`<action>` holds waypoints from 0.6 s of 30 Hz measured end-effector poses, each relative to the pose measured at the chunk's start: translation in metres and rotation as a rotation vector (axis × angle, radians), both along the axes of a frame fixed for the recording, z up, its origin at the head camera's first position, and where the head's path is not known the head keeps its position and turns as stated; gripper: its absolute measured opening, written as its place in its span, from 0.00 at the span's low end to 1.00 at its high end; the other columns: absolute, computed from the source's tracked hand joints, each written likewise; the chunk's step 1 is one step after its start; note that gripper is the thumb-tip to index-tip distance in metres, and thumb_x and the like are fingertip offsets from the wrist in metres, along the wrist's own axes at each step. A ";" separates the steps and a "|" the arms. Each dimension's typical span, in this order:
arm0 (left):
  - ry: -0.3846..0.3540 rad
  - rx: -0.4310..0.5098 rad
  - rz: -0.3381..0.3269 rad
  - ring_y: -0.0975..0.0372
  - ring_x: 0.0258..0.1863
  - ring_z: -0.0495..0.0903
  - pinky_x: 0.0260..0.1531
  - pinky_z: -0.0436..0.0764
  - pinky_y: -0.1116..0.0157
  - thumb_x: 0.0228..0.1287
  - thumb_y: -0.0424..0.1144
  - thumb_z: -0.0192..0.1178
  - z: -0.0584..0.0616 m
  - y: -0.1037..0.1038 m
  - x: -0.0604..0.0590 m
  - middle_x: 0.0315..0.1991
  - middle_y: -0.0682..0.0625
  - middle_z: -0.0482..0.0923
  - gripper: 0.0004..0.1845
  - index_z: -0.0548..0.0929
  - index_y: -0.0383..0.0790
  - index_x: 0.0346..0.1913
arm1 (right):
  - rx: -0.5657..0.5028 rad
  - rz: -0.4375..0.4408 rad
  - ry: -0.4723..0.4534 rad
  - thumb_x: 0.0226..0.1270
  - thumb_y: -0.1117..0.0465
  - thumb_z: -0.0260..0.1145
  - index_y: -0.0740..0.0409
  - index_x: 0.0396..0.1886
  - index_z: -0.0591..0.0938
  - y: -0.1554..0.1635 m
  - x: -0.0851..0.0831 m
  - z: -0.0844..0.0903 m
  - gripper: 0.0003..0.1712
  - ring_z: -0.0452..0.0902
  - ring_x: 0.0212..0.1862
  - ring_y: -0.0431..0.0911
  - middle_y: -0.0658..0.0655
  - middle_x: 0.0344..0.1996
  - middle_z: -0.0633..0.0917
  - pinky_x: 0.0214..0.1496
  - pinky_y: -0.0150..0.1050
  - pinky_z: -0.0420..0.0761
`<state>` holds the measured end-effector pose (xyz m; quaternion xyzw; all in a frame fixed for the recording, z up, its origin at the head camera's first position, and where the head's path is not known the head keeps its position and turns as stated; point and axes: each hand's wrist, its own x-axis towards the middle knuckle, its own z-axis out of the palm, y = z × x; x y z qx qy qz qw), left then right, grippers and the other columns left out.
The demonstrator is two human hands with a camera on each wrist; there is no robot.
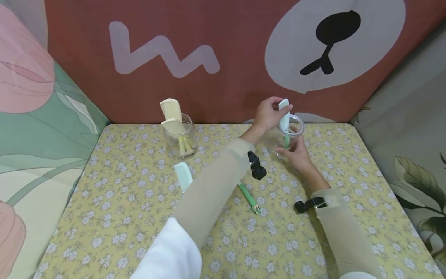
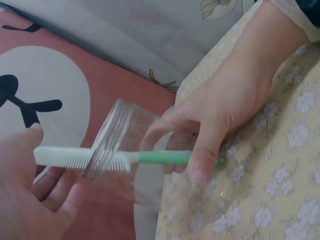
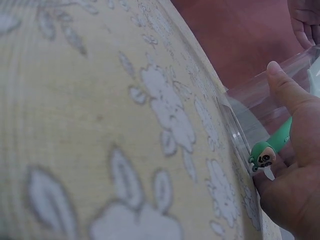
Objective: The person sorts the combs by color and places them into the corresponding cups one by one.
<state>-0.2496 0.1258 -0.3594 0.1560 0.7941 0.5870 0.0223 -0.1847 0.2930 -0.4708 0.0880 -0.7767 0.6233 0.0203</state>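
A white-and-green comb (image 1: pixel 284 116) stands head-up in a clear jar (image 1: pixel 295 130) at the back of the table. My left hand (image 1: pixel 274 110) pinches the comb's top end. My right hand (image 1: pixel 295 152) grips the jar low down, thumb across its wall. In the left wrist view the comb (image 2: pixel 165 158) passes through the jar's mouth (image 2: pixel 112 142), with the right hand (image 2: pixel 225 107) round the jar and the left hand (image 2: pixel 27 200) at the comb's tip. The right wrist view shows the comb's green handle end (image 3: pixel 263 157) near the jar's base (image 3: pixel 250 107), beside my right hand's thumb (image 3: pixel 287 92).
A second clear jar (image 1: pixel 182 139) holds cream combs at the back left. A mint comb head (image 1: pixel 183 176) lies left of my left arm, and a green handle (image 1: pixel 249 197) lies right of it. The floral table (image 1: pixel 122 217) is walled by red and patterned panels.
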 end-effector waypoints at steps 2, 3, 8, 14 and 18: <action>-0.012 -0.016 -0.028 0.63 0.48 0.82 0.36 0.81 0.75 0.72 0.47 0.64 0.000 -0.002 -0.001 0.51 0.48 0.83 0.23 0.79 0.38 0.64 | -0.003 0.002 0.001 0.67 0.75 0.68 0.60 0.80 0.44 0.001 0.000 -0.001 0.53 0.81 0.43 0.45 0.85 0.57 0.71 0.40 0.28 0.81; -0.023 -0.022 -0.043 0.63 0.50 0.82 0.38 0.81 0.76 0.72 0.48 0.64 0.000 -0.004 -0.002 0.53 0.48 0.82 0.25 0.77 0.39 0.65 | -0.008 0.004 0.005 0.67 0.75 0.68 0.61 0.80 0.44 0.001 0.000 -0.002 0.53 0.81 0.45 0.46 0.84 0.59 0.70 0.41 0.28 0.81; -0.038 -0.120 -0.142 0.61 0.62 0.76 0.53 0.79 0.71 0.73 0.55 0.61 0.000 -0.011 -0.003 0.65 0.49 0.74 0.36 0.66 0.42 0.75 | -0.032 0.008 0.019 0.66 0.76 0.68 0.60 0.81 0.45 0.001 -0.001 -0.005 0.54 0.81 0.46 0.48 0.84 0.58 0.71 0.44 0.28 0.82; 0.014 -0.341 -0.230 0.57 0.77 0.58 0.74 0.63 0.54 0.74 0.62 0.55 0.002 -0.028 -0.001 0.80 0.48 0.54 0.45 0.50 0.44 0.82 | -0.051 0.025 0.016 0.66 0.77 0.68 0.59 0.81 0.44 0.002 -0.003 -0.008 0.54 0.82 0.45 0.46 0.83 0.55 0.72 0.45 0.29 0.83; 0.059 -0.467 -0.249 0.57 0.79 0.53 0.76 0.55 0.45 0.74 0.63 0.53 0.004 -0.043 0.001 0.82 0.48 0.49 0.46 0.47 0.46 0.83 | -0.068 0.045 0.013 0.66 0.78 0.67 0.60 0.81 0.42 0.002 -0.002 -0.006 0.55 0.83 0.46 0.49 0.87 0.55 0.69 0.47 0.30 0.84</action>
